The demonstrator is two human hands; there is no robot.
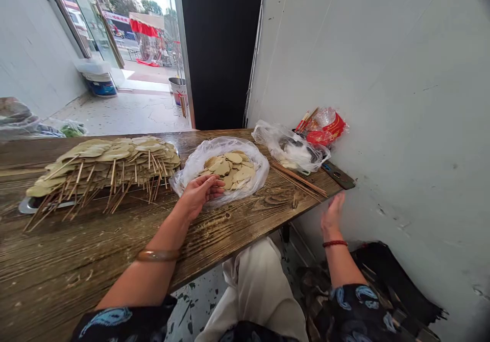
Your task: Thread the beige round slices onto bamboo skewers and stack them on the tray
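Observation:
My left hand is over the near left rim of a clear plastic bag. Its fingers are loosely bent, with no slice visible in them. Inside the opened bag lies a heap of thin, pale yellow slices, perhaps potato. My right hand, slightly blurred, is just off the table's right edge with its fingers stretched out and nothing seen in them. Close by, several thin wooden skewers lie on the table. To the left, slices threaded on skewers are piled on a metal tray.
The wooden table ends at the right near a white wall. A dark phone-like slab lies at that corner. Behind the skewers are a crumpled plastic bag and red packaging. Buckets stand by the open glass door.

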